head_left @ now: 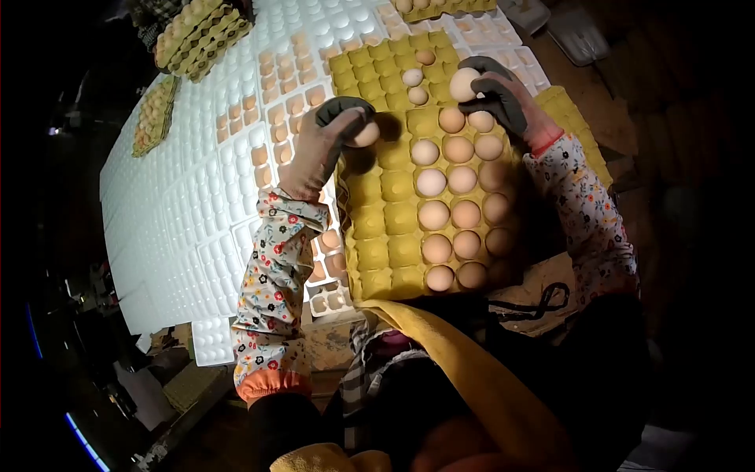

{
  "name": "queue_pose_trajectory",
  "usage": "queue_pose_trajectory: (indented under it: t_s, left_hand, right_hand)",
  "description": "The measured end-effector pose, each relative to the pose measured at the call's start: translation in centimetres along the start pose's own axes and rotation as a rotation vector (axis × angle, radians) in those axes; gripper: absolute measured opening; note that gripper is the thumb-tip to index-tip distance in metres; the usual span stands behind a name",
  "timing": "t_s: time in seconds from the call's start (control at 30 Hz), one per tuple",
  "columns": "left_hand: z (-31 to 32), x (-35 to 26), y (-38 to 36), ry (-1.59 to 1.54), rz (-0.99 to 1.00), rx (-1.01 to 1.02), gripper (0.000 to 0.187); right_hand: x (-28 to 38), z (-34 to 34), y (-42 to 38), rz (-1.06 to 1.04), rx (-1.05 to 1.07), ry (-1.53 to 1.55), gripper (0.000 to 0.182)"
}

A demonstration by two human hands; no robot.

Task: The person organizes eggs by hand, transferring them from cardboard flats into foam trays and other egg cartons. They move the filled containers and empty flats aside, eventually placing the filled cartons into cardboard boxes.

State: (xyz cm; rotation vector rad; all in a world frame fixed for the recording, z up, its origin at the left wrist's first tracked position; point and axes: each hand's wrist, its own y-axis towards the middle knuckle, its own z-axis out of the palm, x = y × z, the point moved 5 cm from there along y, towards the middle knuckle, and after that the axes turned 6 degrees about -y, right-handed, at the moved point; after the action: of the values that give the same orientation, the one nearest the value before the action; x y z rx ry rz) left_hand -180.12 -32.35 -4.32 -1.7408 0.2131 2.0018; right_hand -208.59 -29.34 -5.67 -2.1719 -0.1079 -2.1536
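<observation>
My left hand (324, 143), in a dark-palmed work glove, is closed on a light brown egg (365, 135) above the left part of a yellow egg tray (384, 187). Between the gloved fingers of my right hand (506, 96) is a pale egg (465, 84), held over the tray's upper right. Several brown and cream eggs (464, 180) sit in the right-hand columns of this tray. Beyond it lies another yellow tray (366, 69) with three eggs (413, 77) in its cups.
White plastic egg trays (177, 189) cover the table to the left and back, some cups holding brown eggs (287, 67). Stacked yellow trays of eggs (198, 39) stand at the far left. Another yellow tray (578, 130) lies at the right, beside my right forearm.
</observation>
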Motion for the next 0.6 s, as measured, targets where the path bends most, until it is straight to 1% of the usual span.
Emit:
queue_pose_trajectory:
  t_s: [0.03,0.07,0.1,0.17,0.2,0.23,0.3,0.4,0.43,0.47,0.5,0.53,0.57,0.6]
  left_hand:
    - [2.9,-0.3,-0.7,0.299,-0.103,0.117,0.032]
    - [5.8,-0.9,-0.9,0.661,-0.034,0.185,0.034]
    - [8.1,-1.0,-1.0,1.023,0.041,0.263,0.036]
    - [10.1,0.4,-0.4,1.303,0.033,0.356,0.033]
    - [10.9,0.0,-0.4,1.416,-0.004,0.413,0.03]
    - [11.2,0.4,-0.3,1.474,0.031,0.403,0.029]
    - [11.4,0.8,0.1,1.609,0.0,0.504,0.029]
    - [12.2,0.1,0.6,1.691,-0.045,0.536,0.037]
    - [10.9,0.2,0.6,1.369,-0.146,0.459,0.034]
    - [8.7,0.6,0.4,1.042,-0.234,0.374,0.031]
    - [6.5,1.1,0.2,0.714,-0.303,0.285,0.028]
    - [5.3,1.4,-0.4,0.335,-0.216,0.255,0.032]
    - [4.1,2.2,-1.1,-0.058,-0.255,0.096,0.037]
    - [4.2,2.5,-1.5,-0.234,-0.251,0.104,0.038]
  right_hand:
    - [0.5,-0.9,-0.4,0.027,0.039,0.196,0.033]
    - [1.1,-1.9,-0.8,0.062,0.073,0.39,0.033]
    - [2.3,-1.5,-0.6,0.193,0.166,0.008,0.034]
    - [3.4,-0.3,0.4,0.446,0.332,-0.783,0.038]
    - [3.6,1.5,0.4,0.034,0.351,-1.337,0.045]
    - [2.6,3.0,-0.1,-0.065,0.468,-1.537,0.051]
    - [0.5,4.6,1.3,-0.066,0.55,-1.602,0.053]
    - [1.8,2.3,1.2,0.005,0.467,-1.353,0.049]
    - [3.2,0.8,0.1,0.213,0.425,-0.902,0.036]
    - [2.9,-1.5,-0.7,0.177,0.294,-0.534,0.037]
    - [0.5,-3.9,-1.2,0.151,0.208,-0.173,0.044]
    - [0.2,-5.3,-2.4,0.089,0.127,0.079,0.051]
    - [1.2,-6.1,-3.4,0.12,0.147,0.082,0.049]
    - [1.7,-6.2,-3.6,0.193,0.188,-0.043,0.048]
